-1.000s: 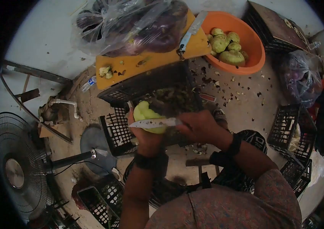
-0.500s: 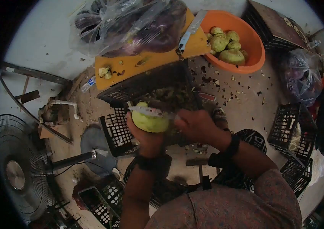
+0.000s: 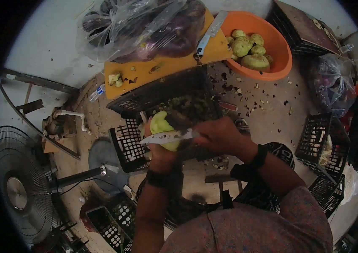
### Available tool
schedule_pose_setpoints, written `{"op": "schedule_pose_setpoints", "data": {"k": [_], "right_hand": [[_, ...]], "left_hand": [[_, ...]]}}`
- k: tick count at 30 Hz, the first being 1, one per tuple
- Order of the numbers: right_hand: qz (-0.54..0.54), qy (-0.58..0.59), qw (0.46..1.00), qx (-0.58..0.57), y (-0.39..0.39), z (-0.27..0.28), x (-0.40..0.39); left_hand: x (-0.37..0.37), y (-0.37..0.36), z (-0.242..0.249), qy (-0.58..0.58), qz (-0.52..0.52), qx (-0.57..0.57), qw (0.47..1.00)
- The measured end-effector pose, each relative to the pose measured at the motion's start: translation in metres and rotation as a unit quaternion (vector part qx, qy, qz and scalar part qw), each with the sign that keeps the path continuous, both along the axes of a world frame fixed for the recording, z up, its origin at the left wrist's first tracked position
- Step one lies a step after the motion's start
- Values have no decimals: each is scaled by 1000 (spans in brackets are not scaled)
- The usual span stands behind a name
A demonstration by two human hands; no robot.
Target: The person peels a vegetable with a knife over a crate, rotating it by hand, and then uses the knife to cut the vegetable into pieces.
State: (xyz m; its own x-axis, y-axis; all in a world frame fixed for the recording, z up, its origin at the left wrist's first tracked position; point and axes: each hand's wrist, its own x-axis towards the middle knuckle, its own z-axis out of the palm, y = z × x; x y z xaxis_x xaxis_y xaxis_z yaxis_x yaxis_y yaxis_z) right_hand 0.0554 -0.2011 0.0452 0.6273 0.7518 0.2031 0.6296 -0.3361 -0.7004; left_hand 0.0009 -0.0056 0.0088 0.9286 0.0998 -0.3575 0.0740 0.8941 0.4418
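My left hand (image 3: 161,152) is wrapped round a large, round, partly peeled vegetable (image 3: 160,122), pale green where bare, with dark skin on its right side. In my right hand (image 3: 219,135) is a knife (image 3: 164,137), gripped by the handle. Its broad, spotted blade points left across the near side of the vegetable. Below both hands sits a black plastic crate (image 3: 166,82) with dark and green peelings inside. A second black crate (image 3: 130,145) with a latticed wall is left of my left hand.
On an orange board (image 3: 145,74) lie a clear bag of purple vegetables (image 3: 162,36), a second knife (image 3: 212,33) and small pale pieces (image 3: 115,79). An orange basin (image 3: 283,63) holds peeled vegetables. Scraps litter the floor. A fan (image 3: 18,189) stands left; crates (image 3: 314,137) stand right.
The vegetable has turned in my left hand, showing more dark skin on its right. The knife blade has moved from its upper side to lower across its near side.
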Motion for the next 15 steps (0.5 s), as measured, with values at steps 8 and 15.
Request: {"op": "schedule_pose_setpoints", "data": {"k": [8, 15], "right_hand": [[40, -42, 998, 6, -2, 1, 3], [70, -53, 996, 4, -9, 4, 4]], "left_hand": [[8, 9, 3, 15, -25, 65, 997], [7, 6, 20, 43, -48, 81, 995]]}}
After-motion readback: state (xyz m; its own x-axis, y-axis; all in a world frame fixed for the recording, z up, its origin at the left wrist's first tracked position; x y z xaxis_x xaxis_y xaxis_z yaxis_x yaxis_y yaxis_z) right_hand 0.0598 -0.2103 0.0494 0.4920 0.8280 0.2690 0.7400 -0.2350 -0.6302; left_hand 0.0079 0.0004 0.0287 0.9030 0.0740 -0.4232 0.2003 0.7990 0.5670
